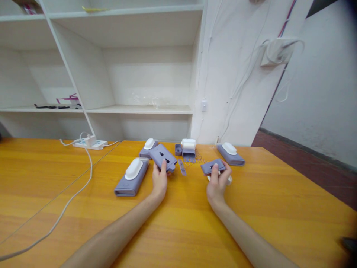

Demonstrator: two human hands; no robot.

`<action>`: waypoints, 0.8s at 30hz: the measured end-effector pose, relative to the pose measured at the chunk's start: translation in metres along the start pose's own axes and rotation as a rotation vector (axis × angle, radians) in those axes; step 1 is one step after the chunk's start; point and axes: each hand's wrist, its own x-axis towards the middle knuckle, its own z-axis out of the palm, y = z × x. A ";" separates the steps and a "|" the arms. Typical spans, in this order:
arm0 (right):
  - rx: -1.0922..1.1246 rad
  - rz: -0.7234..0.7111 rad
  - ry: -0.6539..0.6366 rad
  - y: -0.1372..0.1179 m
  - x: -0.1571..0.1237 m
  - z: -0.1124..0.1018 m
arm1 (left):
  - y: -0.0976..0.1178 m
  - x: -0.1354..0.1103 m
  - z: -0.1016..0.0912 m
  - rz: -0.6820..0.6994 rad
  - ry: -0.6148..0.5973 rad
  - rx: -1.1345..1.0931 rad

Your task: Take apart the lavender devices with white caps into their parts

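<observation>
My left hand (160,181) is closed on a purple-grey plastic panel (161,153) with two dark keyhole-shaped slots, its thumb on the near face. My right hand (218,182) grips a smaller purple-grey plastic piece (208,167), and a white rounded part (229,181) shows beneath it; whether the two are joined I cannot tell. The held pieces are apart, both just above the table. Left of my left hand lies a long purple-grey housing (128,186) with a white oval part on top. A thin purple-grey strip (182,167) rests between the hands.
Similar housings stand behind the left hand (145,153) and at the back right (235,160). Between them are a small purple-grey cup (178,149) and a white-topped unit (189,144). A power strip (96,144) with a white cable (80,190) lies left on the wooden table (178,230), before white shelves (139,109).
</observation>
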 end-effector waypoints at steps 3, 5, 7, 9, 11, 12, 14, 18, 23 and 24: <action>0.008 0.007 -0.002 0.001 0.003 0.000 | 0.001 0.001 -0.001 0.000 0.010 0.002; 0.003 0.010 -0.018 0.002 0.005 0.000 | 0.002 0.001 -0.001 0.009 -0.002 0.040; -0.049 -0.018 -0.028 0.003 0.007 -0.001 | 0.004 -0.001 0.000 0.041 -0.034 0.094; -0.114 -0.043 -0.038 0.004 0.007 -0.002 | 0.006 -0.005 0.002 0.078 -0.084 0.138; -0.164 -0.066 -0.046 0.005 0.007 -0.003 | 0.008 -0.009 0.003 0.087 -0.130 0.162; -0.177 -0.082 -0.053 0.006 0.007 -0.004 | 0.009 -0.011 0.004 0.076 -0.146 0.169; -0.192 -0.130 -0.079 0.007 0.006 -0.004 | 0.011 -0.015 0.006 0.049 -0.170 0.187; -0.168 -0.205 -0.157 0.008 0.003 -0.002 | 0.012 -0.018 0.006 0.053 -0.228 0.249; -0.125 -0.176 -0.224 0.008 -0.002 0.000 | 0.008 -0.017 0.006 0.113 -0.275 0.335; -0.126 -0.161 -0.240 0.007 -0.002 0.000 | 0.007 -0.016 0.006 0.122 -0.288 0.356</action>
